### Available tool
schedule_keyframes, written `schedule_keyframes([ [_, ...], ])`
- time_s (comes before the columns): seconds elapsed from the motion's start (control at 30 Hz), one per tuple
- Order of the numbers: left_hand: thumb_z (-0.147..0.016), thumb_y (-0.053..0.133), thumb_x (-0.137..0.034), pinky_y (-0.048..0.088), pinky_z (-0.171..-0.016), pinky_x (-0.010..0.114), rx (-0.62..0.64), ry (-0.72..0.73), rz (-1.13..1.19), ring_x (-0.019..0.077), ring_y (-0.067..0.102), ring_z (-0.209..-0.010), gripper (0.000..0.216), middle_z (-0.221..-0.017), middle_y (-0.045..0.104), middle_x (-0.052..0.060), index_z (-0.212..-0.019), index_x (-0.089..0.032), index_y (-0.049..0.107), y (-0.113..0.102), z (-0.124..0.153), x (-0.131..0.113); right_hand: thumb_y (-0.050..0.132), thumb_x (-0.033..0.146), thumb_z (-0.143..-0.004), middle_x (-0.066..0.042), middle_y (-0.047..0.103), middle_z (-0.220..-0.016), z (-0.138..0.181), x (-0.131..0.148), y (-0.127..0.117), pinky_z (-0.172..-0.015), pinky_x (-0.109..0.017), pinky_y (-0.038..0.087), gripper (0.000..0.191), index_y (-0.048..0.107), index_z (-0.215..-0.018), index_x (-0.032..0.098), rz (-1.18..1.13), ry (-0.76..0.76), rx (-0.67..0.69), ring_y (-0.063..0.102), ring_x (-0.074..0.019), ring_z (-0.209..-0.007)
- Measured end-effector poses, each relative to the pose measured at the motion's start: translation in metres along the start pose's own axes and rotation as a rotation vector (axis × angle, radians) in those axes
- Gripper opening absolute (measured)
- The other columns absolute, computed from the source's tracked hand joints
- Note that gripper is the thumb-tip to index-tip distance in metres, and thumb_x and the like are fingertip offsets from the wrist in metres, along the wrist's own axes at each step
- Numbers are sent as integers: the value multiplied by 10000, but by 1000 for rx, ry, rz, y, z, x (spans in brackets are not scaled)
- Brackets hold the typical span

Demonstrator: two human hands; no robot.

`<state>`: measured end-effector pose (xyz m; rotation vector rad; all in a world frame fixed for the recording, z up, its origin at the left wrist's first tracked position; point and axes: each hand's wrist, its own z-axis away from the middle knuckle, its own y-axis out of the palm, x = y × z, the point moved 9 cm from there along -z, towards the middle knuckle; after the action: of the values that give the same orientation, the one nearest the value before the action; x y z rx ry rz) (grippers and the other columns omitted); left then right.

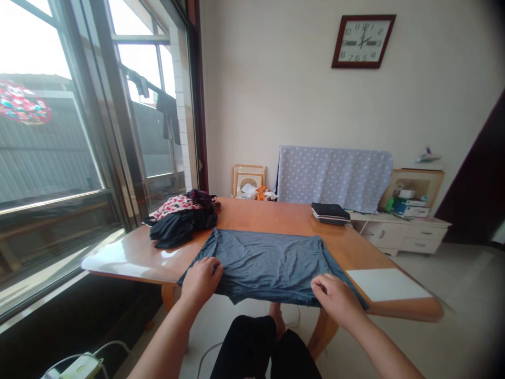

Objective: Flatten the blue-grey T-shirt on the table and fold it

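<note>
A wrinkled blue-grey T-shirt [272,258] lies spread on the wooden table [260,213], its near edge hanging slightly over the front. My left hand [202,276] is at its near left part, fingers curled and pinched on the cloth. At the near right part, my right hand [333,295] is closed in a similar way, thumb against the fingers on the fabric. The fingertips of both hands are partly hidden.
A pile of dark and red-patterned clothes [185,218] sits at the table's left. Folded clothes [330,212] are stacked at the back right. A white sheet [389,284] lies on the right end. Windows [90,105] run along the left, with a power strip [82,366] below.
</note>
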<state>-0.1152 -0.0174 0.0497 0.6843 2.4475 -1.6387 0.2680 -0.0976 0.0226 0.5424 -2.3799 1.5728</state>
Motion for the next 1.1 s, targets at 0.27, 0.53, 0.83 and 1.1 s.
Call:
schedule_keyframes([
  [0.27, -924, 465, -455, 416, -786, 313, 2, -37, -53, 226, 619, -951, 295, -995, 676, 64, -962, -248, 671, -3, -25, 5, 466, 356, -866, 0, 671, -762, -13, -11, -6, -675, -280, 429, 223, 630, -749, 261, -121, 84, -16, 612, -194, -723],
  [0.53, -893, 475, -418, 435, -768, 286, 46, -29, -39, 220, 641, -924, 250, -980, 690, 59, -928, -254, 661, 15, -97, 25, 473, 413, -850, -10, 696, -713, -72, -83, -19, -642, -257, 426, 283, 678, -774, 233, -187, 260, -115, 628, -199, -716],
  [0.83, -910, 423, -372, 433, -812, 313, 90, 67, -147, 229, 614, -947, 292, -1044, 658, 80, -992, -244, 672, 57, -158, 29, 509, 423, -842, -56, 718, -704, -138, -163, -6, -565, -240, 362, 321, 683, -691, 200, -28, 494, -96, 634, -184, -655],
  [1.1, -891, 441, -472, 437, -822, 393, 189, 5, -206, 293, 565, -1044, 347, -1098, 621, 102, -1031, -253, 671, 79, -159, 54, 538, 509, -839, -59, 694, -735, -159, -177, 11, -610, -283, 383, 320, 653, -741, 228, 148, 530, -63, 642, -209, -704],
])
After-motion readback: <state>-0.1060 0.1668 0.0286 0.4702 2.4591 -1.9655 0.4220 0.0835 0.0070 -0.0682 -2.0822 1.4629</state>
